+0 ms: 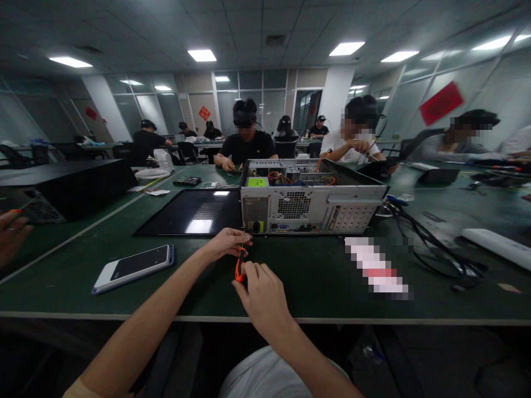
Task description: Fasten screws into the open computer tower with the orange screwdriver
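An orange-and-black screwdriver (239, 267) points away from me, its thin shaft toward the lower left corner of an open computer case (309, 194). My right hand (265, 287) is closed around the handle. Bent at the shaft end, the fingers of my left hand (226, 244) are closed around the shaft; whether they also pinch a small part is hidden. The case lies on its side with its rear panel of vents and ports facing me, and cables show inside. Beside it on the left lies a glossy black side panel (188, 213).
On the green table (315, 301) lie a white device with a dark screen (135, 265), black cables (431, 243) and a white power strip (500, 246). Another computer case (62, 185) stands at left, near a co-worker's hand (12, 235). Several people sit across the table.
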The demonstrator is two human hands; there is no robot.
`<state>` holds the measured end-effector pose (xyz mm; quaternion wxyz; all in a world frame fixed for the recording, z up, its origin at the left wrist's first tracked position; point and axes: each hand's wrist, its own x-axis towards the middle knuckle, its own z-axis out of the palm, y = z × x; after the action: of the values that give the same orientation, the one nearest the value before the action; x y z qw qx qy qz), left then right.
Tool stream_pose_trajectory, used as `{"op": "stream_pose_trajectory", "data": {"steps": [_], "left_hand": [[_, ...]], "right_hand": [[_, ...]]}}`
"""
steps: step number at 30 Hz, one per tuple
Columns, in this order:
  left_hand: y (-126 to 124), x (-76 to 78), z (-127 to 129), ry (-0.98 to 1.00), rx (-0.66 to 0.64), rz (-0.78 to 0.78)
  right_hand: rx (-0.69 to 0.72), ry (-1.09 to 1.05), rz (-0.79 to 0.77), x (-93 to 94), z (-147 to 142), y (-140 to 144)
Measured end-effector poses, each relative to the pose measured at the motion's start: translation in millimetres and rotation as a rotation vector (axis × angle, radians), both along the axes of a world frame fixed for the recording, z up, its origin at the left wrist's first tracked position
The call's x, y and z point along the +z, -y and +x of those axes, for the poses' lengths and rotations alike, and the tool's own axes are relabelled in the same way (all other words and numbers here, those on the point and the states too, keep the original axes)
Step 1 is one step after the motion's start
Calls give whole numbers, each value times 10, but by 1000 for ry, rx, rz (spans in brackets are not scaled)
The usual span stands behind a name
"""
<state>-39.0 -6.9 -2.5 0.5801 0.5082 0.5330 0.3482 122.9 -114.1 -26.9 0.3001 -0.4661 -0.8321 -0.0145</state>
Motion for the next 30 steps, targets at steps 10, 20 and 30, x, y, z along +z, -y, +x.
{"op": "stream_pose_trajectory", "data": {"steps": [10, 20, 30], "left_hand": [[-19, -11, -13, -22, 17, -4], [-11, -15, 1, 100, 42, -42], [-5, 15, 0, 83, 59, -62]], "right_hand": [[154, -58, 117, -24, 47, 4], [151, -43, 40, 67, 32, 15], [287, -31, 176, -53, 35, -27]]}}
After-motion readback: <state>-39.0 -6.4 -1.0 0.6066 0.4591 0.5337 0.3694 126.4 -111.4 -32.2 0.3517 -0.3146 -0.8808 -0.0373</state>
